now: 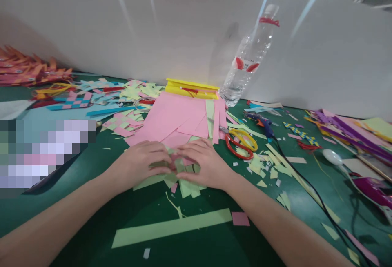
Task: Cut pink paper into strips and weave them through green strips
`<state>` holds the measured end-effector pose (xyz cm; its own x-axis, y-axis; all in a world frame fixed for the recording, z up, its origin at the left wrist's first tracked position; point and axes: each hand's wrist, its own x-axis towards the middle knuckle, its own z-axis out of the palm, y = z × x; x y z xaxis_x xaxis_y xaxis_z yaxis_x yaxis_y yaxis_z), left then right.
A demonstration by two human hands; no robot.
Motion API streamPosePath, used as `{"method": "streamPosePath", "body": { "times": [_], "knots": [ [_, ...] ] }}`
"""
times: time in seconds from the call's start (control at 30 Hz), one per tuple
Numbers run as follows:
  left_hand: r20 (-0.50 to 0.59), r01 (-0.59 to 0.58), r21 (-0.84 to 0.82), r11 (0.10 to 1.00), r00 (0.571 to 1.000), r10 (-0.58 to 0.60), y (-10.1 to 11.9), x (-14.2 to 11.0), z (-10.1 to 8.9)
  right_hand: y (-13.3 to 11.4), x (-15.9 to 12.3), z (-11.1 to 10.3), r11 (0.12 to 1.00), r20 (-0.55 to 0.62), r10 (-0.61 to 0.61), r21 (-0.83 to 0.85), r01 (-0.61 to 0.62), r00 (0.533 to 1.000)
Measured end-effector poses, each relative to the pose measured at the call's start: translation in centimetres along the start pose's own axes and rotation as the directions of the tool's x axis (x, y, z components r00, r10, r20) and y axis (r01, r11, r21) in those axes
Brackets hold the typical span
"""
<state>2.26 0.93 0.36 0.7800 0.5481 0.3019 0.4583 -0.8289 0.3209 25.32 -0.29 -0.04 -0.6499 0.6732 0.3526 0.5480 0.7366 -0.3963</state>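
My left hand (141, 163) and my right hand (203, 163) lie side by side on the green table (214, 246), fingertips meeting over a small woven piece of green and pink paper strips (180, 177). Both hands press and pinch the strips, which stick out below my fingers. A long green strip (171, 227) and a pink square (240, 218) lie on the table nearer to me. Sheets of pink paper (174, 120) spread out just beyond my hands.
Red and yellow scissors (240, 142) lie right of my hands. A clear bottle (249, 61) stands at the white wall. A blue glue gun (263, 124) with a black cable, a yellow paper stack (191, 88), woven pieces (73, 101) and scraps cover the table.
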Motion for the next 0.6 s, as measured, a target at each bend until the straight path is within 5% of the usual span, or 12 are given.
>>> {"method": "streamPosePath", "body": {
  "times": [0.2,0.6],
  "knots": [
    [-0.025,-0.026,0.044,0.999,0.999,0.027,-0.2,-0.2,0.1,0.8,0.0,-1.2,0.998,0.119,0.018,0.058,-0.025,0.993],
    [-0.075,-0.050,0.142,0.989,0.995,0.061,0.1,0.1,1.0,1.0,0.0,-0.4,0.999,0.092,-0.038,-0.033,0.041,0.995]
  ]
}}
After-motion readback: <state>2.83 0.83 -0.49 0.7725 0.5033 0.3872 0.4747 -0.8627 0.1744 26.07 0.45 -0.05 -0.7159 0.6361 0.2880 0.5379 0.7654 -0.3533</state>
